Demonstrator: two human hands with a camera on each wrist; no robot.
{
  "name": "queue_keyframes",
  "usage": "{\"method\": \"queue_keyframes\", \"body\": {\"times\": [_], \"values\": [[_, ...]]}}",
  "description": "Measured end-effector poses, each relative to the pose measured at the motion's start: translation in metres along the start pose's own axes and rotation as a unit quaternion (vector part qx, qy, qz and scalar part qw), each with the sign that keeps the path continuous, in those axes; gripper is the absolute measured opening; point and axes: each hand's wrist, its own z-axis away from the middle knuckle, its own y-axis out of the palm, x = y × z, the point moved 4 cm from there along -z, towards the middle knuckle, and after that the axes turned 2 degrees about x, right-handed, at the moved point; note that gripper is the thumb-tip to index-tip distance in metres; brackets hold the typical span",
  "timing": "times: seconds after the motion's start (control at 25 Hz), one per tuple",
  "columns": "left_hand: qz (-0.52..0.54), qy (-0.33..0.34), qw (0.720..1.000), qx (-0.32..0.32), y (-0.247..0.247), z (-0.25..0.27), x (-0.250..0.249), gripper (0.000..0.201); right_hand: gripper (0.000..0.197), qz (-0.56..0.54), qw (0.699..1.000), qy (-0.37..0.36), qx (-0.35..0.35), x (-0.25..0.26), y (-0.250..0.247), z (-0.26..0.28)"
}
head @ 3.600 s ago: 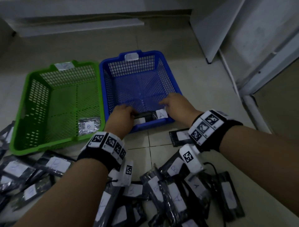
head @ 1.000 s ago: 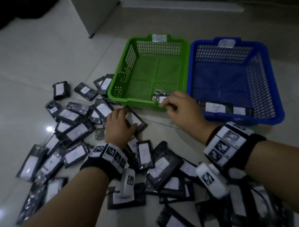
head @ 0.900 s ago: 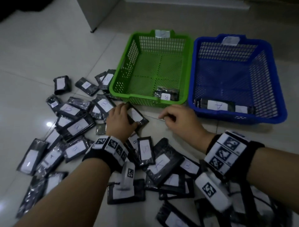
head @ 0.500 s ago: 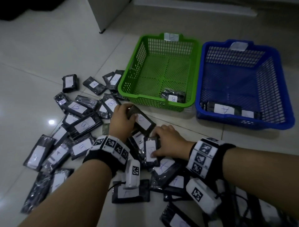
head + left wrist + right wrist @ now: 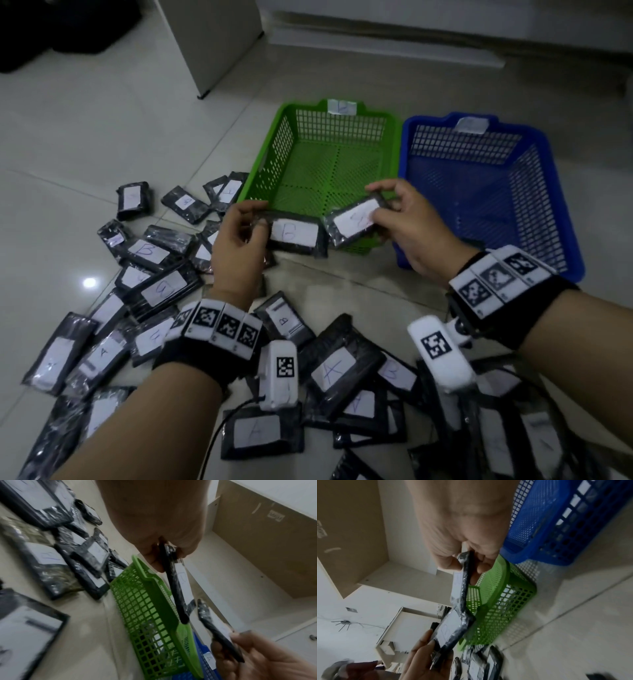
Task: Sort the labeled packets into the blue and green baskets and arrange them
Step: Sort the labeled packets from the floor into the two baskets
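Having lifted off the floor pile, both hands are now pinching black plastic-wrapped, white-labelled packets — left hand [image 5: 236,246] its packet [image 5: 295,233], right hand [image 5: 409,226] its own packet [image 5: 354,219] — above the green mesh plastic basket [image 5: 270,150], readying their drop

Two baskets, one green basket [image 5: 318,164], one blue basket [image 5: 534,192], two held packets [image 5: 294,234], dozens of packets on floor [image 5: 161,289]
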Motion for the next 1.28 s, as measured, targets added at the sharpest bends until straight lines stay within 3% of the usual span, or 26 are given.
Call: {"method": "queue_keyframes", "body": {"times": [0.08,0.16,0.28,0.44,0.52,0.56,0.68,0.8,0.88,0.96,1.04,1.16,1.28], "values": [[-0.023,0.028,0.999,-0.035,0.009,-0.015,-0.009,0.022,0.021,0.024,0.997,-0.003,-0.078,0.002,-0.013,-0.016],[-0.085,0.049,0.994,-0.051,0.017,-0.032,-0.014,0.024,0.018,0.082,0.991,-0.004,-0.104,0.001,-0.016,-0.032],[-0.206,0.035,0.978,-0.014,0.027,-0.052,-0.006,0.028,0.018,0.265,0.963,0.004,-0.039,-0.011,0.001,-0.047],[-0.346,0.036,0.935,0.070,0.032,-0.058,0.015,0.036,0.016,0.446,0.895,0.018,0.010,-0.029,0.020,-0.050],[-0.376,0.051,0.921,0.093,0.029,-0.059,0.022,0.043,0.025,0.510,0.859,0.014,0.023,-0.031,0.024,-0.045],[-0.376,0.059,0.919,0.100,0.026,-0.059,0.024,0.045,0.029,0.509,0.860,-0.012,0.021,-0.027,0.026,-0.039],[-0.316,0.117,0.938,0.075,0.008,-0.039,0.027,0.041,0.027,0.394,0.908,-0.140,-0.002,-0.015,0.034,0.001],[-0.278,0.160,0.946,0.046,-0.012,0.010,0.035,0.021,0.019,0.323,0.931,-0.138,0.099,-0.034,0.047,0.047],[-0.312,0.130,0.931,0.137,-0.015,0.040,0.056,0.021,0.024,0.379,0.893,-0.088,0.225,-0.058,0.058,0.069],[-0.398,0.112,0.876,0.248,-0.017,0.061,0.081,0.046,0.057,0.482,0.812,-0.051,0.324,-0.081,0.064,0.084],[-0.471,0.106,0.825,0.294,-0.019,0.072,0.094,0.066,0.085,0.535,0.765,-0.045,0.355,-0.091,0.066,0.091],[-0.485,0.074,0.827,0.273,-0.018,0.074,0.088,0.081,0.091,0.553,0.757,-0.045,0.346,-0.092,0.065,0.091],[-0.527,0.032,0.803,0.278,-0.013,0.069,0.081,0.085,0.071,0.521,0.783,0.009,0.340,-0.085,0.058,0.087]]}}
